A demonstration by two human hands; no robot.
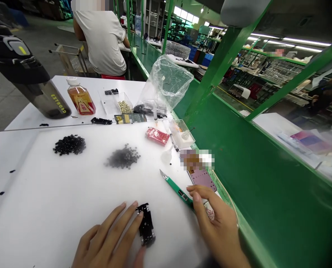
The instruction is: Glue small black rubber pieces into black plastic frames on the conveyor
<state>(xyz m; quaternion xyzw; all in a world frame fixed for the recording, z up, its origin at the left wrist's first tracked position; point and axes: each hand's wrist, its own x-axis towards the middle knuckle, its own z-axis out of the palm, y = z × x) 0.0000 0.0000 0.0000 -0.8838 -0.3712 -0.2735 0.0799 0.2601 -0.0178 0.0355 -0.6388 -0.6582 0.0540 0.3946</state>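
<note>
A black plastic part (147,227) with small metal pieces lies on the white work surface (57,208). My left hand (112,234) has its fingers spread, with a fingertip on the part's upper left edge and the thumb at its lower end. My right hand (218,219) is to the right, thumb and index finger brought close together; anything between their tips is too small to tell. A green craft knife (178,190) lies beside it, blade toward the upper left, its rear end hidden behind the thumb. Two piles of small pieces, one black (69,144) and one grey (123,156), lie farther back.
A phone (203,180) lies at the right edge, near a red packet (157,136) and a small white box (182,137). Behind are a dark bottle (47,93), a drink bottle (80,97) and a clear bag (168,82). Green belt (255,156) runs right. A person (101,41) sits ahead.
</note>
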